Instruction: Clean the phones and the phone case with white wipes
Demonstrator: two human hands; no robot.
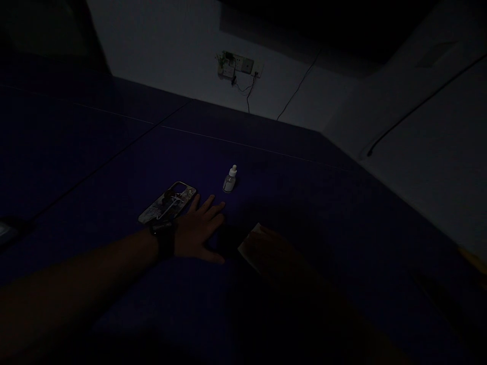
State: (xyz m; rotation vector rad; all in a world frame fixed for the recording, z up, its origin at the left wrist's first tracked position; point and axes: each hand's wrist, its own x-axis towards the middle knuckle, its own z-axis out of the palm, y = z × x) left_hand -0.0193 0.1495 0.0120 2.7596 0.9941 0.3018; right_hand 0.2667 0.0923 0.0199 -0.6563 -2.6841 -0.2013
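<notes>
In dim light my left hand [200, 230] lies spread on a dark blue surface [198, 309], fingers apart and nothing in it. A dark watch [164, 238] is on that wrist. Just beyond it is a phone case [167, 204] with a patterned back and a camera cutout, close to the fingers. A small clear dropper bottle [229, 181] with a white top stands upright past my fingertips. My right hand [274, 248], deep in shadow, covers a thin white cloth or tissue [247, 249] whose edge shows at the left; its fingers are hard to make out.
Behind the surface, a pale wall carries sockets [243, 64] with plugs, hanging cables [249, 96] and a small plant [221, 59]. A dark cable [110, 157] crosses the surface at left. Something pale and blurred [5, 230] sits at the left edge, something yellow [474, 261] at the right.
</notes>
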